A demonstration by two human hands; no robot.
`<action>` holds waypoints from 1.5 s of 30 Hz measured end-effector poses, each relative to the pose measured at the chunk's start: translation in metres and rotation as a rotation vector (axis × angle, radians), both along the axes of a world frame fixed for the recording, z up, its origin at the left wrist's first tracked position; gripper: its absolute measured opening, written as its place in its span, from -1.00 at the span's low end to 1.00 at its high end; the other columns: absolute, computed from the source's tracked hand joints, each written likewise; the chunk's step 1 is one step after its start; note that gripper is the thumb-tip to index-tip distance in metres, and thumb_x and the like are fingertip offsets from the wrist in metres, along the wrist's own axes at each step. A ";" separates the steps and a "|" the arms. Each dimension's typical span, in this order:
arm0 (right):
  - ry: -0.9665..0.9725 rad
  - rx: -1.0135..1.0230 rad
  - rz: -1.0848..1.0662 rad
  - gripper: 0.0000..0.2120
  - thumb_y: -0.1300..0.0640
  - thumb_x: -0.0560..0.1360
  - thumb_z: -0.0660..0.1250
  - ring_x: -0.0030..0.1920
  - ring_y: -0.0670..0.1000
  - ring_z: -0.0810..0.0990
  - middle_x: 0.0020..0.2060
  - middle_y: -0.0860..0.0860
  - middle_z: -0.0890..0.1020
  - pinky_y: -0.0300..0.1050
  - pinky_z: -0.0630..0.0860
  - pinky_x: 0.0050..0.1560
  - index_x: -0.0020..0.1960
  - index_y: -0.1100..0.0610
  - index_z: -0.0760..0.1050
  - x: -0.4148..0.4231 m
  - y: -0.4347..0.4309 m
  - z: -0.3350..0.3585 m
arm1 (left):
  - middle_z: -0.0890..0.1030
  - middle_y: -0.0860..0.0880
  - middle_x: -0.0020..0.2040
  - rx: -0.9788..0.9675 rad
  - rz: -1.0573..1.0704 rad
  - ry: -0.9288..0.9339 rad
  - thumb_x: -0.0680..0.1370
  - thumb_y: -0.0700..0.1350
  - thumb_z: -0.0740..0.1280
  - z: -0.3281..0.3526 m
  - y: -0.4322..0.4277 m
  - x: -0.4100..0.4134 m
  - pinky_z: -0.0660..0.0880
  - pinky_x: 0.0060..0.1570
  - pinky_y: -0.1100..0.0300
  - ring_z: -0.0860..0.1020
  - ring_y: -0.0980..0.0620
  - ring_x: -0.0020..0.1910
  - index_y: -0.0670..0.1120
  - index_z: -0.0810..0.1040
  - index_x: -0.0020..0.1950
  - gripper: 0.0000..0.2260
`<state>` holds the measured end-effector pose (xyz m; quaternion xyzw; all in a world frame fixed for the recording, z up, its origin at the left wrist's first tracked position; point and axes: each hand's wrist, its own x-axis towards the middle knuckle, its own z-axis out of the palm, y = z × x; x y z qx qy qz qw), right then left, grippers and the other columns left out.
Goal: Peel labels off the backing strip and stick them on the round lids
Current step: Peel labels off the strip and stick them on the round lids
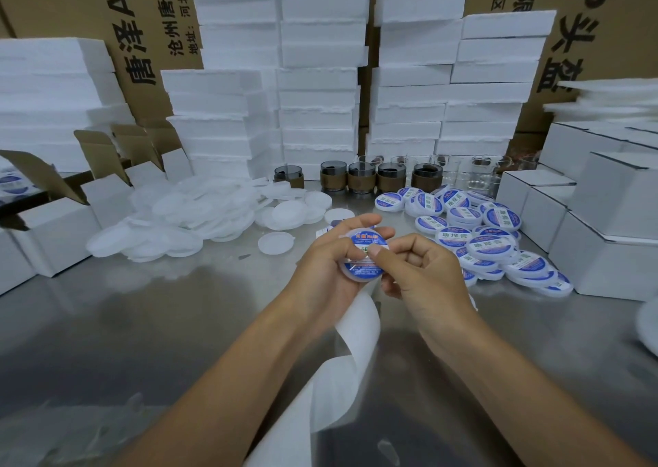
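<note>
My left hand (333, 260) grips a round white lid (363, 258) above the steel table, fingers curled round its rim. A blue and white label covers the lid's face. The thumb of my right hand (423, 274) presses on the label's middle while the other fingers stay curled beside the lid. A white backing strip (356, 335) hangs from under my hands and trails toward me. Unlabelled translucent lids (185, 217) lie heaped at the left. Labelled lids (487, 238) are piled at the right.
Stacks of white foam slabs (317, 85) and cardboard cartons (142, 28) fill the back. Open white boxes (64, 224) stand at the left, shut white boxes (605, 224) at the right. Glass cups (363, 178) with brown sleeves line the table's (142, 324) far side.
</note>
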<state>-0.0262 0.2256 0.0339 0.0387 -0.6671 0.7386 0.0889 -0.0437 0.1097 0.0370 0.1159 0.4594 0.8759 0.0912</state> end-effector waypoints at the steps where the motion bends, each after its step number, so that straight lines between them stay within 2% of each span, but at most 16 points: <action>1: 0.000 -0.002 0.001 -0.88 0.19 0.41 0.43 -0.54 -0.13 0.44 -0.51 -0.01 0.57 -0.31 0.44 -0.44 -0.26 0.15 0.52 0.000 0.000 0.000 | 0.67 -0.15 -0.13 0.003 0.000 -0.003 0.43 -0.45 -0.02 0.000 0.000 0.000 0.57 -0.09 0.14 0.63 -0.05 -0.14 -0.18 0.55 -0.02 -0.60; 8: -0.018 0.038 -0.017 -0.88 0.17 0.41 0.44 -0.55 -0.15 0.46 -0.52 -0.01 0.57 -0.33 0.46 -0.45 -0.19 0.21 0.54 0.001 0.001 0.000 | 0.65 -0.16 -0.08 -0.037 0.018 0.002 0.44 -0.47 -0.01 0.000 0.001 0.001 0.58 -0.16 0.18 0.63 -0.05 -0.11 -0.17 0.55 -0.01 -0.60; 14: -0.009 0.123 -0.105 -0.89 0.17 0.44 0.39 -0.56 -0.16 0.48 -0.53 -0.04 0.59 -0.25 0.49 -0.38 -0.26 0.12 0.56 -0.001 0.001 0.001 | 0.64 -0.14 -0.09 -0.072 0.032 0.057 0.46 -0.54 0.06 0.000 0.002 0.002 0.58 -0.09 0.18 0.65 0.00 -0.14 -0.17 0.54 0.02 -0.61; 16: 0.014 0.162 -0.127 -0.89 0.18 0.44 0.38 -0.56 -0.13 0.51 -0.52 -0.04 0.60 -0.29 0.47 -0.41 -0.27 0.10 0.55 -0.001 0.002 0.000 | 0.64 -0.13 -0.07 -0.092 0.038 0.075 0.47 -0.52 0.11 -0.001 0.002 0.003 0.58 -0.06 0.18 0.64 0.01 -0.13 -0.16 0.54 0.05 -0.63; 20: 0.113 0.357 -0.197 -0.85 0.14 0.44 0.36 -0.47 -0.02 0.58 -0.48 -0.01 0.59 -0.36 0.40 -0.43 -0.30 0.06 0.52 -0.002 0.004 -0.002 | 0.67 -0.10 -0.04 -0.080 0.024 0.073 0.55 -0.41 0.14 -0.003 0.002 0.003 0.60 -0.05 0.18 0.66 -0.01 -0.09 -0.14 0.52 0.13 -0.71; 22: 0.151 0.451 -0.226 -0.85 0.12 0.45 0.34 -0.40 0.00 0.58 -0.45 0.00 0.59 -0.27 0.44 -0.34 -0.30 0.06 0.51 -0.002 0.004 -0.004 | 0.68 -0.08 -0.05 -0.083 0.016 0.069 0.57 -0.37 0.12 -0.004 0.002 0.002 0.60 -0.05 0.20 0.66 0.00 -0.09 -0.14 0.51 0.14 -0.73; 25: 0.267 0.619 -0.286 -0.81 0.07 0.49 0.29 -0.38 -0.08 0.48 -0.47 -0.07 0.51 -0.06 0.43 -0.29 -0.29 0.01 0.40 0.001 0.004 -0.005 | 0.69 -0.09 -0.04 -0.078 -0.004 0.074 0.58 -0.35 0.12 -0.005 0.003 0.003 0.59 -0.07 0.21 0.66 -0.01 -0.08 -0.18 0.50 0.17 -0.75; 28: 0.362 0.874 -0.274 -0.81 -0.05 0.55 0.13 -0.34 -0.01 0.43 -0.45 -0.15 0.40 -0.05 0.28 -0.35 -0.20 -0.04 0.22 0.003 0.004 -0.007 | 0.68 -0.09 0.00 -0.065 -0.003 0.082 0.56 -0.29 0.17 -0.005 0.002 0.003 0.58 -0.04 0.22 0.65 0.00 -0.05 -0.19 0.50 0.18 -0.77; 30: 0.338 0.967 -0.288 -0.77 -0.16 0.54 0.03 -0.32 0.02 0.43 -0.42 -0.15 0.38 -0.06 0.25 -0.35 -0.15 -0.02 0.18 0.002 0.006 -0.009 | 0.68 -0.09 0.02 -0.032 0.000 0.087 0.49 -0.20 0.24 -0.005 0.001 0.002 0.58 -0.01 0.20 0.65 -0.01 0.00 -0.19 0.52 0.16 -0.75; 31: 0.302 0.956 -0.296 -0.69 -0.22 0.51 0.02 -0.31 0.03 0.44 -0.41 -0.12 0.41 -0.05 0.28 -0.35 -0.15 0.03 0.21 0.002 0.007 -0.010 | 0.68 -0.09 0.03 -0.016 0.005 0.092 0.46 -0.17 0.26 -0.005 0.000 0.001 0.58 0.00 0.20 0.64 -0.01 0.02 -0.18 0.53 0.14 -0.72; 33: 0.213 0.780 -0.257 -0.59 -0.26 0.46 0.10 -0.34 0.02 0.46 -0.41 -0.03 0.47 -0.04 0.35 -0.30 -0.18 0.11 0.30 -0.001 0.007 -0.009 | 0.68 -0.07 0.04 -0.011 0.014 0.105 0.43 -0.14 0.27 -0.006 -0.001 0.000 0.57 0.02 0.20 0.63 0.01 0.07 -0.15 0.55 0.12 -0.71; 36: 0.085 0.387 -0.057 -0.69 -0.11 0.47 0.28 -0.41 -0.05 0.51 -0.37 0.06 0.59 -0.23 0.43 -0.33 -0.22 0.14 0.45 -0.003 0.005 -0.006 | 0.69 -0.08 0.01 0.000 0.026 0.115 0.41 -0.15 0.31 -0.008 -0.002 -0.001 0.58 -0.03 0.19 0.64 0.00 0.06 -0.09 0.68 -0.02 -0.79; 37: 0.079 0.315 0.003 -0.73 -0.06 0.48 0.30 -0.44 -0.09 0.53 -0.36 0.06 0.62 -0.30 0.43 -0.37 -0.23 0.14 0.49 -0.004 0.005 -0.005 | 0.69 -0.08 0.00 0.001 0.026 0.121 0.41 -0.16 0.32 -0.008 -0.002 -0.002 0.58 -0.06 0.19 0.64 -0.01 0.04 -0.07 0.71 -0.08 -0.81; 40: 0.134 0.270 0.081 -0.75 0.02 0.52 0.27 -0.48 -0.12 0.54 -0.38 0.05 0.64 -0.38 0.43 -0.41 -0.23 0.14 0.57 -0.004 0.005 -0.005 | 0.69 -0.08 -0.01 -0.001 0.024 0.141 0.41 -0.17 0.34 -0.009 -0.002 -0.002 0.58 -0.08 0.17 0.64 -0.03 0.05 -0.04 0.71 -0.11 -0.83; 42: 0.156 0.279 0.087 -0.75 0.04 0.53 0.27 -0.47 -0.12 0.54 -0.37 0.04 0.64 -0.37 0.43 -0.40 -0.22 0.15 0.58 -0.004 0.006 -0.006 | 0.69 -0.09 -0.02 0.007 0.033 0.145 0.41 -0.16 0.35 -0.009 -0.002 -0.002 0.58 -0.08 0.17 0.64 -0.03 0.06 -0.04 0.71 -0.11 -0.84; 45: 0.146 0.290 0.146 -0.87 0.12 0.52 0.30 -0.44 -0.13 0.56 -0.35 -0.03 0.64 -0.33 0.46 -0.39 -0.17 0.11 0.56 -0.003 0.005 -0.007 | 0.68 -0.08 -0.02 0.040 0.057 0.136 0.40 -0.15 0.35 -0.009 -0.002 -0.003 0.58 -0.06 0.16 0.63 -0.03 0.07 -0.03 0.71 -0.12 -0.84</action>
